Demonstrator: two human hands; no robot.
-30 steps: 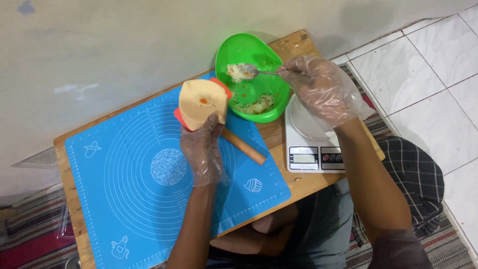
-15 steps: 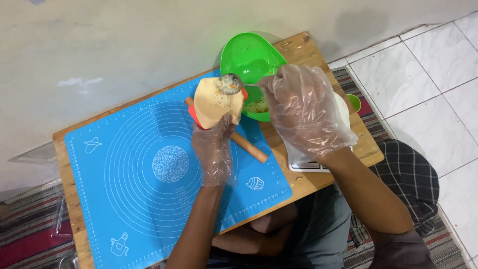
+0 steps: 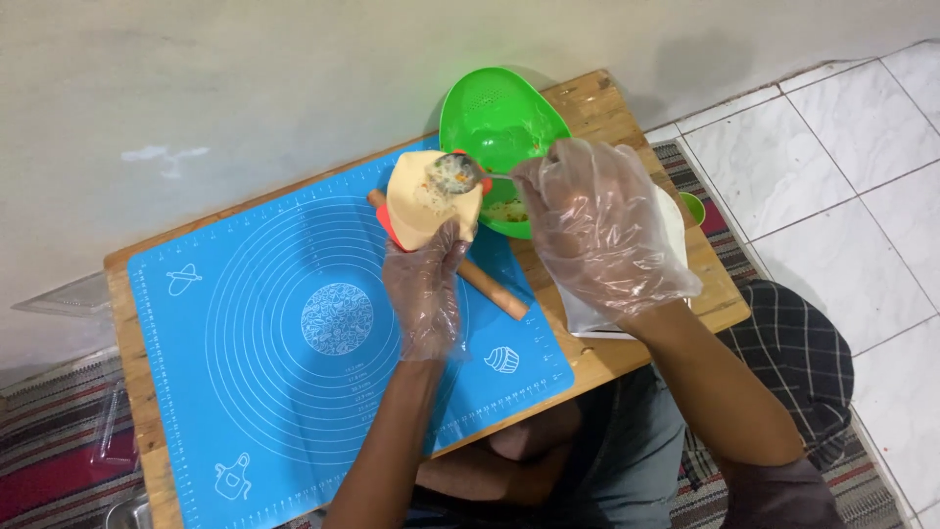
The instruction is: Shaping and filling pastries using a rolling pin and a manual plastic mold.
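Gripped in the gloved left hand (image 3: 423,292): a red-orange dumpling press (image 3: 392,227) lined with a pale round dough wrapper (image 3: 419,208), held up above the blue silicone baking mat (image 3: 264,333), fingers closed around its lower edge. Right hand (image 3: 599,227), also in a clear plastic glove, pinches a metal spoon (image 3: 460,174) by the handle. Spoon bowl sits over the wrapper, loaded with a pale shredded filling flecked orange. Whether spoon touches dough: cannot tell.

Just behind the wrapper, a green plastic bowl (image 3: 494,113) with more of the same filling (image 3: 507,211) at its near side. Wooden rolling pin (image 3: 490,287) lies diagonally on the mat, partly under the left hand. White kitchen scale (image 3: 597,321) mostly hidden beneath the right hand. All rest on a low wooden table (image 3: 587,103). Striped rug (image 3: 59,441) and white floor tiles (image 3: 842,127) around it.
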